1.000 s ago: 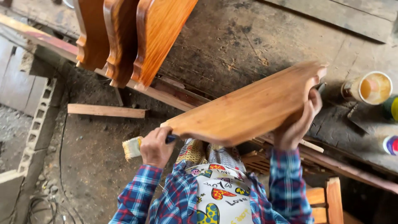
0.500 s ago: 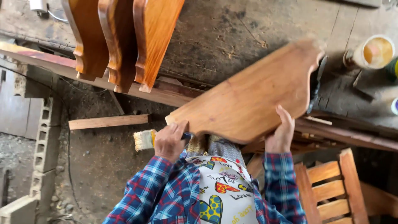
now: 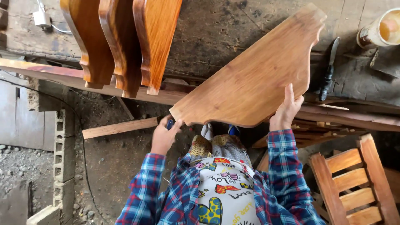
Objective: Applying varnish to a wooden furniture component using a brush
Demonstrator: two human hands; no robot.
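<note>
A: Fingers first. Right hand (image 3: 286, 111)?

B: Fingers spread flat up the face of the broad, curved-edge brown wooden panel (image 3: 254, 73), thumb hidden behind its lower edge. It grips the panel there.

A: Left hand (image 3: 163, 135)?

B: Curled around a dark blue handle (image 3: 170, 123), only the tip showing; knuckles sit against the panel's narrow notched end. What the handle belongs to, I cannot tell.

A: Where is the panel?

B: Held up slanting in front of the person, low end at the left hand, high end toward the upper right, over the worn grey plank bench (image 3: 233, 29).

A: Around it?

B: Three glossy orange-brown shaped wooden boards (image 3: 121, 41) stand on edge, upper left. A dark turned-handle tool (image 3: 328, 75) lies just right of the panel. A round open can with yellowish contents (image 3: 381, 29) sits at the far right; label unreadable. Slatted wooden frame (image 3: 354, 179) lower right. A loose pale wood strip (image 3: 120, 127) lies on the dirt floor, left of the left hand. A small white plug (image 3: 41, 17) is at the top left.
</note>
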